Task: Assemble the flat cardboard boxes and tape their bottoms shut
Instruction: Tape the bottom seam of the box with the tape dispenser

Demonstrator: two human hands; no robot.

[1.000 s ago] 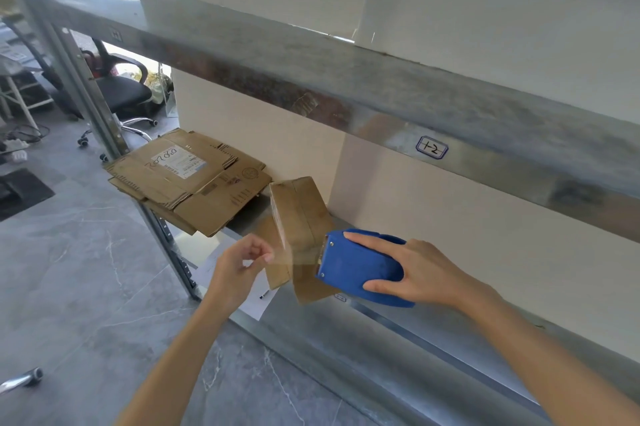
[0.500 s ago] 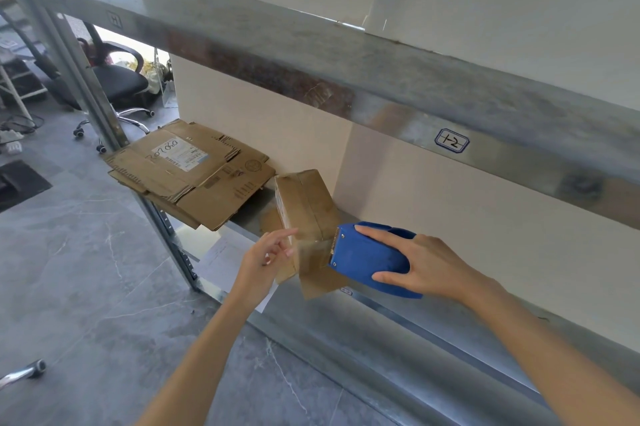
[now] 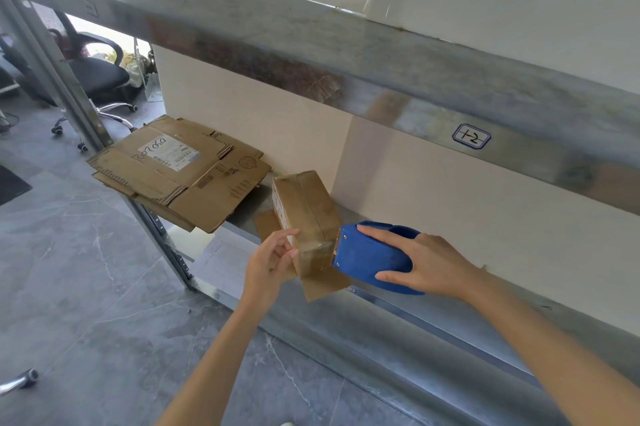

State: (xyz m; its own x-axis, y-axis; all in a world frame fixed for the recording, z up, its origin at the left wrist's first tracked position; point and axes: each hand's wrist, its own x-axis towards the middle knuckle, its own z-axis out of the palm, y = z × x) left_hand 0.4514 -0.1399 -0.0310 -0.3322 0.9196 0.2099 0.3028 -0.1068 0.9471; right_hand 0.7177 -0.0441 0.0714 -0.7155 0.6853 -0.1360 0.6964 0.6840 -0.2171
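Observation:
A small brown cardboard box [image 3: 306, 207] stands on the metal shelf [image 3: 398, 290] with loose flaps at its near end. My right hand [image 3: 420, 261] grips a blue tape dispenser [image 3: 370, 257] whose toothed edge sits against the box's near right corner, a strip of clear tape running onto the box. My left hand [image 3: 272, 261] touches the near left face of the box, fingers bent against the taped edge. A stack of flattened cardboard boxes [image 3: 180, 171] lies on the shelf's left end, overhanging the edge.
An upper metal shelf [image 3: 381, 55] marked with a blue label runs overhead. A slanted shelf post [image 3: 69, 93] stands at left. A black office chair [image 3: 98, 77] sits beyond it on the grey tiled floor [image 3: 86, 287]. A white wall backs the shelf.
My left hand has moved right from mid-air onto the box's near face. The dispenser has stayed at the box's corner while the view drew closer.

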